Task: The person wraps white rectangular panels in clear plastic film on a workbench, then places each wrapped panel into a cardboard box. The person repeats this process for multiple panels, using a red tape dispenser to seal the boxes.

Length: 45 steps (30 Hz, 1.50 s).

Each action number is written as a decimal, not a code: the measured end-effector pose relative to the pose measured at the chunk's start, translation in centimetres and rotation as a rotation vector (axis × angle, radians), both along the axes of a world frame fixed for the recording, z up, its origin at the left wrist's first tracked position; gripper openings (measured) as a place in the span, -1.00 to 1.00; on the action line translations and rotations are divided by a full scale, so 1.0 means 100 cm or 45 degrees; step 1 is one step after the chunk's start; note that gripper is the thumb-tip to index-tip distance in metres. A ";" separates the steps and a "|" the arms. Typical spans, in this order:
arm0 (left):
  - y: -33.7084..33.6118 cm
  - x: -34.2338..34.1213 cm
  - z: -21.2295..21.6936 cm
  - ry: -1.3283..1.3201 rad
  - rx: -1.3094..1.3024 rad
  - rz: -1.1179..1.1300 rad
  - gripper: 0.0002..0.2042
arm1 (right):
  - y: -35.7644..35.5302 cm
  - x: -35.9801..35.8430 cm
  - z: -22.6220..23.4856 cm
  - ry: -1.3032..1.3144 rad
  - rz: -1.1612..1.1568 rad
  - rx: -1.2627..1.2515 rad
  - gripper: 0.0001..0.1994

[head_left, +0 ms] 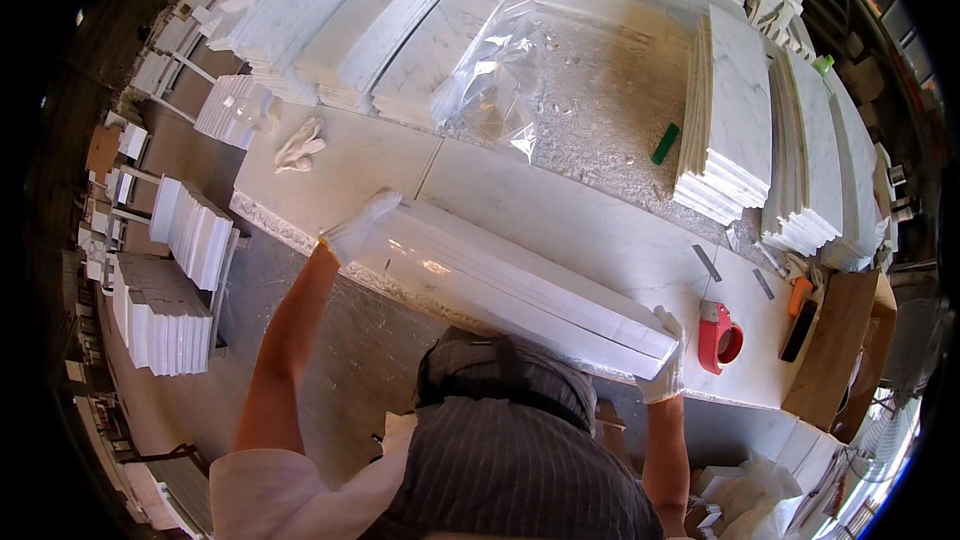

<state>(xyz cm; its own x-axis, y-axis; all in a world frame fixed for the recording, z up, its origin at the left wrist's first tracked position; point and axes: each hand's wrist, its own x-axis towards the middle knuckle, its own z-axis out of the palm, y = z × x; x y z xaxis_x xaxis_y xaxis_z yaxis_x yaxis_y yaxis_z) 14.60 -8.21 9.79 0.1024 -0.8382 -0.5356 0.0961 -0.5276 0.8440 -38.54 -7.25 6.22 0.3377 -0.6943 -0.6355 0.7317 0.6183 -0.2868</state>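
A long bundle of white marble strips lies along the front edge of the worktable. Glossy reflections near its left part look like clear plastic film. My left hand, in a white glove, holds the bundle's left end. Around the right end is my right hand, gloved in white too, with its fingers partly behind the strips. Close to the right hand stands a red tape dispenser.
Crumpled clear plastic film lies beyond the bundle. Marble slabs are stacked at far left and right. Spare gloves, a green block, a black object and a cardboard box surround the work area.
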 end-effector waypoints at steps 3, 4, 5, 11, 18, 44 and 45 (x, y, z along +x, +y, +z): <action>0.030 -0.005 0.003 0.210 -0.122 0.044 -0.64 | 0.024 -0.007 0.000 0.001 0.102 0.101 -0.44; 0.036 -0.010 0.012 0.296 -0.138 0.085 -0.65 | 0.034 -0.008 -0.008 0.053 0.075 0.096 -0.43; 0.036 -0.011 0.018 0.376 -0.081 0.138 -0.62 | 0.040 -0.008 -0.017 0.104 0.057 0.083 -0.42; 0.048 0.001 -0.005 0.632 0.163 0.506 -0.53 | 0.044 0.018 0.008 0.178 0.163 0.019 -0.35; -0.001 0.021 -0.036 0.473 0.606 -0.185 -0.54 | 0.033 -0.009 -0.017 0.493 0.357 -0.008 -0.40; 0.135 0.039 -0.027 -0.184 0.213 0.134 -0.44 | -0.087 0.212 0.050 0.716 1.376 -0.418 -0.38; 0.152 0.046 -0.013 -0.199 0.226 0.208 -0.45 | -0.085 0.227 0.053 0.721 1.411 -0.438 -0.38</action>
<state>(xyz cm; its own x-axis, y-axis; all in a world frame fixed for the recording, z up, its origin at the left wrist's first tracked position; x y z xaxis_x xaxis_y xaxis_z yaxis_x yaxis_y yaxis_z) 19.24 6.97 8.46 0.3210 -0.6984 -0.6396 0.0680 -0.6566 0.7511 -15.87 -15.72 11.52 0.5795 -0.3743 -0.7239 -0.3959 0.6471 -0.6515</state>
